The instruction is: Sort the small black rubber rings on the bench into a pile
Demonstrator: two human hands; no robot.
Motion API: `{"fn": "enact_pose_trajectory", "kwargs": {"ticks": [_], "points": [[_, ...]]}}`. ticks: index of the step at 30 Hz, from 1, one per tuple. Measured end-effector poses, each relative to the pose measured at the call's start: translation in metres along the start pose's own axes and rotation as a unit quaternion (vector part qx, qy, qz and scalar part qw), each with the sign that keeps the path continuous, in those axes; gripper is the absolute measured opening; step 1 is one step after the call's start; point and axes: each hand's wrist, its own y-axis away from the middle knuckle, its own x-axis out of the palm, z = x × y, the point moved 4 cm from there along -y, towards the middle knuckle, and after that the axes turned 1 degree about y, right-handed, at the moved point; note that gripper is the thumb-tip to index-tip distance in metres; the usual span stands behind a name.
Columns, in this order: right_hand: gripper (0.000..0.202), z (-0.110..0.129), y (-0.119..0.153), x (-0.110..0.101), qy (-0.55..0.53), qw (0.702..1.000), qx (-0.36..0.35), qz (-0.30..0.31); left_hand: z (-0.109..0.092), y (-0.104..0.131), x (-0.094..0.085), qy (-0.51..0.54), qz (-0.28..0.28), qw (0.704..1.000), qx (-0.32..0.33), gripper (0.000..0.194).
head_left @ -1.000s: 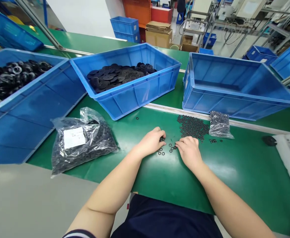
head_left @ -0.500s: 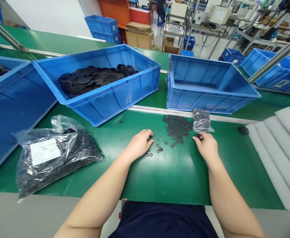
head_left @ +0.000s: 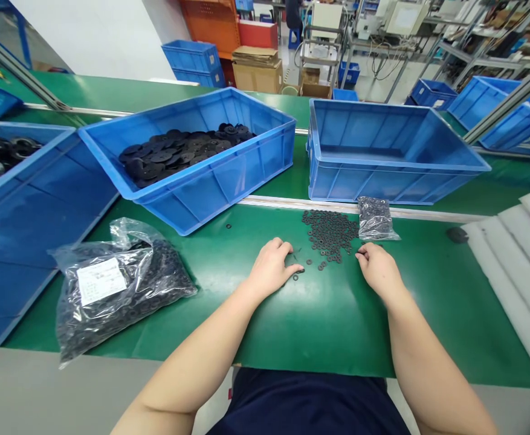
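Observation:
Small black rings lie in a flat pile on the green table, a few of them loose at its near edge. My left hand rests left of the pile, thumb and forefinger apart, with the thumb tip at a loose black ring. At the pile's right side my right hand has its thumb and fingertips pinched together. Dark bits show at those fingertips, too small to tell what they hold. Just beyond it lies a small clear bag of black rings.
A large clear bag of black parts with a white label lies left. Behind stand a blue crate of black discs and another blue crate. White foam sheets are stacked right. One ring lies alone.
My left hand has moved right, toward the pile, and its thumb and forefinger have spread. Fewer loose rings show beside it. My right hand's fingertips have drawn closer together.

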Motion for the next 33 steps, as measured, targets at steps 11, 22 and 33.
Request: {"fn": "enact_pose_trajectory", "kwargs": {"ticks": [11,22,33], "points": [[0.01,0.002,0.0,-0.002,-0.064,0.996,0.033,0.049,0.01,-0.004,-0.004,-0.012,-0.025,0.999,-0.023,0.034],[0.011,0.067,0.028,-0.004,-0.178,0.976,-0.097,0.083,0.021,-0.006,-0.012,-0.024,-0.033,0.996,-0.074,0.021],[0.015,0.102,0.048,0.026,-0.092,0.962,-0.233,0.112,0.013,0.0,-0.021,0.004,0.031,1.0,0.001,0.034]]}}
